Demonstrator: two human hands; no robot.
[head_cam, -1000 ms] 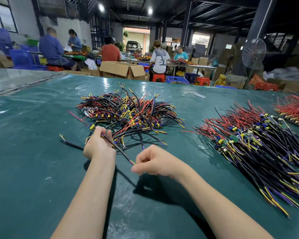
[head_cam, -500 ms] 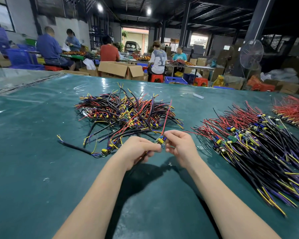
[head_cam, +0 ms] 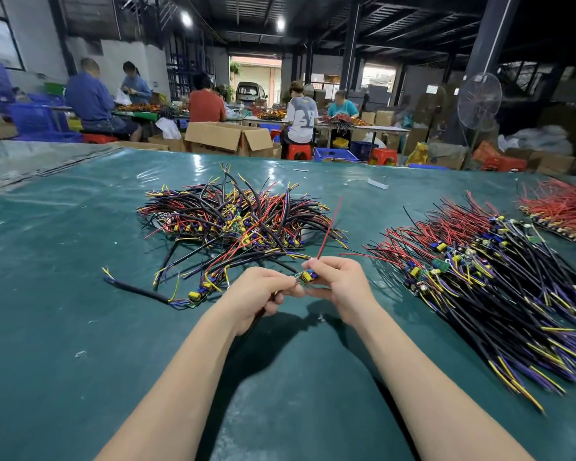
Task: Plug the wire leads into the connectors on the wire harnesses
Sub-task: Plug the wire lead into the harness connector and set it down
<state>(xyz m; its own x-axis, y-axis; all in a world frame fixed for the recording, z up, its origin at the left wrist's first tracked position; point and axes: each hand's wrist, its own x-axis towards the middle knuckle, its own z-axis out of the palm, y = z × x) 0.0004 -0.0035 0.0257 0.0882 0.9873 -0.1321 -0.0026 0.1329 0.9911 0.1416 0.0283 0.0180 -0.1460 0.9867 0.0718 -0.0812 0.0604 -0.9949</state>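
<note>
A worker's 2 bare hands meet above the middle of a green tabletop point(head_cam: 54, 327), toward its near edge, both clamped on 1 small harness board point(head_cam: 308, 277) carrying yellow and blue parts. The left hand point(head_cam: 260, 291) has its fingers curled round the board's left end and round a black cable point(head_cam: 258, 319) that trails down under the palm. The right hand point(head_cam: 341, 284) pinches the other end between thumb and fingertips. A red wire lead point(head_cam: 329, 227) rises from the right hand's fingers, tilted up and to the right; whether its tip sits in a connector cannot be told.

Behind the hands, toward the far edge, lies a tangled heap point(head_cam: 240, 217) of black, red, yellow and purple harnesses. A combed-out pile point(head_cam: 496, 277) fans along the right edge, with a bundle of red wires point(head_cam: 566, 207) near the far right corner. 1 loose harness point(head_cam: 195, 296) lies alone just left of the hands.

Beyond the tabletop, 5 people point(head_cam: 207, 104) sit at benches near an open cardboard box point(head_cam: 230, 138) and a standing fan point(head_cam: 479, 101).
</note>
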